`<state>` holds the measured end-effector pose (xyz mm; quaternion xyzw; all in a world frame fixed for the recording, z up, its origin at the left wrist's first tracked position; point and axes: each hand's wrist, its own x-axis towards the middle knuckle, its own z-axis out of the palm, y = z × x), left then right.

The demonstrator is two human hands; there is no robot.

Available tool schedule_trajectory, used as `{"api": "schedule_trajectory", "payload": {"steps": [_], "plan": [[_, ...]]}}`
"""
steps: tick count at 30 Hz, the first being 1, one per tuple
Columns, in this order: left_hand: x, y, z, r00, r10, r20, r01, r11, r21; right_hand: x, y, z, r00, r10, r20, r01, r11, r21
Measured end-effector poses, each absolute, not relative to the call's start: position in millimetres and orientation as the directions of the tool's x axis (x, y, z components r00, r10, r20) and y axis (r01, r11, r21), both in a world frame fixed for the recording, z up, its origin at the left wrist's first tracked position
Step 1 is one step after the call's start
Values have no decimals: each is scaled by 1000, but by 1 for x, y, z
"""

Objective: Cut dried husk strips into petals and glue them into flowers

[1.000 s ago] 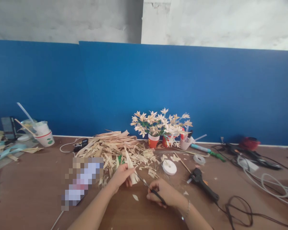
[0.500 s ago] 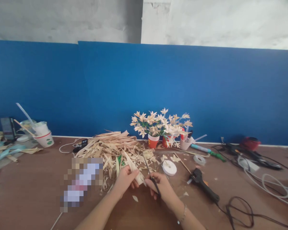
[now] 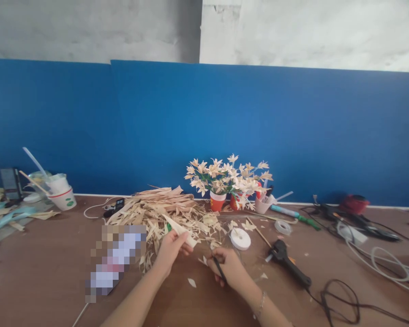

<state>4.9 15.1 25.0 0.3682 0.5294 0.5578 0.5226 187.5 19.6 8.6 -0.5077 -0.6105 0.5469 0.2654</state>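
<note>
Left hand [image 3: 172,250] pinches, right hand [image 3: 226,267] curls, forearms [image 3: 136,290] slant inward.

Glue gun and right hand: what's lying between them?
In the head view, a small pale scrap lies on the brown tabletop between the right hand and the glue gun, with a whitish piece by the gun.

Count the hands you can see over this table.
2: the left hand, pinching a pale strip in front of the scrap pile, and the right hand, apart from it, holding a black-handled tool. Neither is hidden, though some fingers are.
</note>
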Motion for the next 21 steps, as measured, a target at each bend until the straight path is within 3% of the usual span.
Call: {"api": "schedule_trajectory", "payload": {"steps": [3,10,21], "plan": [[9,14,26,-193,966,-171,-238,123,963,186,18,5,-345,916,-205,312,-94,-945],[14,11,29,-310,939,-150,-231,78,970,187,9,12,-541,800,-259,283,-117,-952],[14,12,26,-393,911,-122,-222,35,975,185,5,18,-547,784,-293,297,-146,-944]]}}
